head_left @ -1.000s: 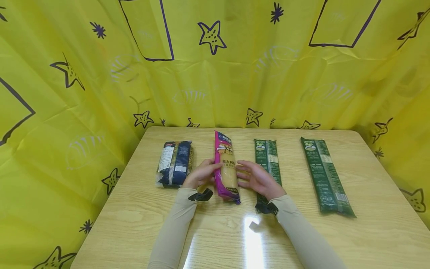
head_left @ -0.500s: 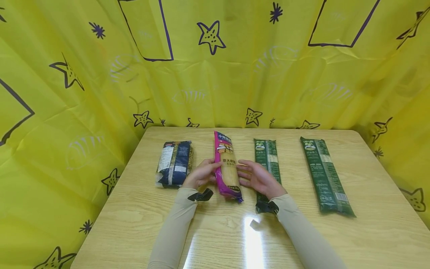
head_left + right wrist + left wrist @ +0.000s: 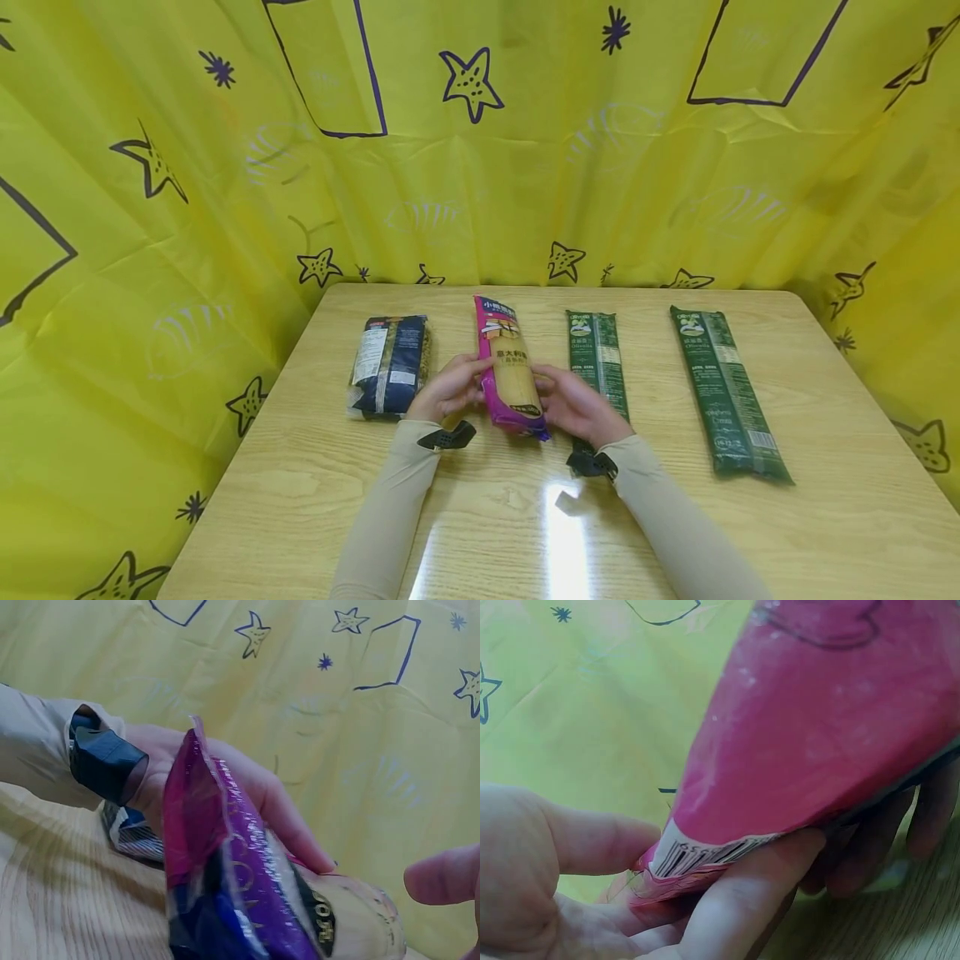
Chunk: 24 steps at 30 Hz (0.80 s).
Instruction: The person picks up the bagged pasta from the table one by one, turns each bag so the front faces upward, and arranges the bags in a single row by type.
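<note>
Pink packet [image 3: 507,357], pale pasta [image 3: 517,387] inside, towards table's [image 3: 300,508] far edge: left hand [image 3: 448,388] grips; right hand [image 3: 579,407] touches, grip unclear.

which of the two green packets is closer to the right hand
The inner green packet, beside the pink packet: the right hand partly covers it in the head view. The outer green packet lies farther right, fully in view.

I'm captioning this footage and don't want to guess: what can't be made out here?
Head: some fingertips of the left hand, hidden behind the pink pasta package.
Head: lower part of the nearer green Olivoila bag, behind the right hand.
Head: fine print on the navy pasta bag, too small.
Right wrist: much of the right hand, cut by the right edge.
</note>
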Each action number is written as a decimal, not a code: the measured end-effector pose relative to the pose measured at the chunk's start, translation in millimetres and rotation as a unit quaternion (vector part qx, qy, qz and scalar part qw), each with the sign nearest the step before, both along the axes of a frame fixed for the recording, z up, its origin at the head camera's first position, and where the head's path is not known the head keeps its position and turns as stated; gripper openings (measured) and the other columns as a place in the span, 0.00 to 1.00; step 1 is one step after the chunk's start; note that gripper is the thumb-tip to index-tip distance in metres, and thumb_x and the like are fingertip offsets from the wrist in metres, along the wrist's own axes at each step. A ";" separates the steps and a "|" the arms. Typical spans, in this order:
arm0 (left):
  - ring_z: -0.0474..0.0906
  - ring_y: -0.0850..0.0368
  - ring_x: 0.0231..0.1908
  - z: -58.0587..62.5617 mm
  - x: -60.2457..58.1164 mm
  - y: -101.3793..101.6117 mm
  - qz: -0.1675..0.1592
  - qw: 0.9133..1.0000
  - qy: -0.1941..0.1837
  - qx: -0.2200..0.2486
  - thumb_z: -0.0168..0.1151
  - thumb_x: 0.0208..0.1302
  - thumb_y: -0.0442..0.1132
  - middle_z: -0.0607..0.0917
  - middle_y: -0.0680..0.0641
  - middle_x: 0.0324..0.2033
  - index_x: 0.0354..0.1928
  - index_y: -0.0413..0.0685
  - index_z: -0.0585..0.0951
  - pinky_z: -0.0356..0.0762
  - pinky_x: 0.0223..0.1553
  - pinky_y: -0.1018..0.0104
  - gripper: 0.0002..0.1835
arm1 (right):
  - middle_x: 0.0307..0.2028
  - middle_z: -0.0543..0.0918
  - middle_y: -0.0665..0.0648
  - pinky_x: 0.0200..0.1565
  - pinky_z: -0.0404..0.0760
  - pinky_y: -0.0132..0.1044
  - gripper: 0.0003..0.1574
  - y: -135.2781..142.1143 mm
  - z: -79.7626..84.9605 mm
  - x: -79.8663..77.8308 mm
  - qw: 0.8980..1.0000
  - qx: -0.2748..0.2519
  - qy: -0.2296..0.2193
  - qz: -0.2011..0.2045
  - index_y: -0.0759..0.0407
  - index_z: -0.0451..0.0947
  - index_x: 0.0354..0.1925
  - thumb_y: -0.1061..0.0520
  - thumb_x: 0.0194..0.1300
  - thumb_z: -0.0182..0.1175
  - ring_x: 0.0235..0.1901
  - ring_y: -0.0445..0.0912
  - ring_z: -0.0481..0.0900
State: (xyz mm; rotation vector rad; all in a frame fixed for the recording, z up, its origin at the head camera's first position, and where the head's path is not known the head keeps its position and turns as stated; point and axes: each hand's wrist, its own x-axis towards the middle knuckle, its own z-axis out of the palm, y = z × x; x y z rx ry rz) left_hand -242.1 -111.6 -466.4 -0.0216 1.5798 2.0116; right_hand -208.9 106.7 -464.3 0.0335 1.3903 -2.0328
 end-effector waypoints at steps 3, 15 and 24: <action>0.86 0.59 0.39 0.1 0.1 0.2 -0.003 1.000 0.003 0.002 0.43 0.83 0.38 0.81 0.41 0.52 0.74 0.28 0.62 0.89 0.38 0.68 0.26 | 0.79 0.50 0.75 0.66 0.80 0.46 0.39 -1.5 -0.2 0.8 1.000 -0.020 -0.010 -0.002 0.64 0.40 0.82 0.49 0.84 0.37 0.63 0.56 0.73; 0.86 0.59 0.38 -2.2 0.5 0.4 -0.008 1.000 0.009 -0.008 0.44 0.82 0.39 0.83 0.45 0.46 0.71 0.26 0.65 0.89 0.38 0.67 0.25 | 0.80 0.47 0.72 0.59 0.85 0.41 0.41 -0.4 4.0 2.1 0.998 -0.054 -0.035 -0.014 0.59 0.37 0.83 0.49 0.84 0.38 0.63 0.55 0.73; 0.86 0.57 0.36 -2.8 0.6 1.9 -0.020 0.998 0.012 -0.054 0.47 0.81 0.42 0.85 0.46 0.42 0.67 0.29 0.69 0.91 0.41 0.60 0.24 | 0.81 0.44 0.70 0.77 0.65 0.54 0.40 1.3 10.2 2.8 0.998 -0.045 -0.033 -0.015 0.58 0.35 0.83 0.50 0.84 0.37 0.78 0.63 0.53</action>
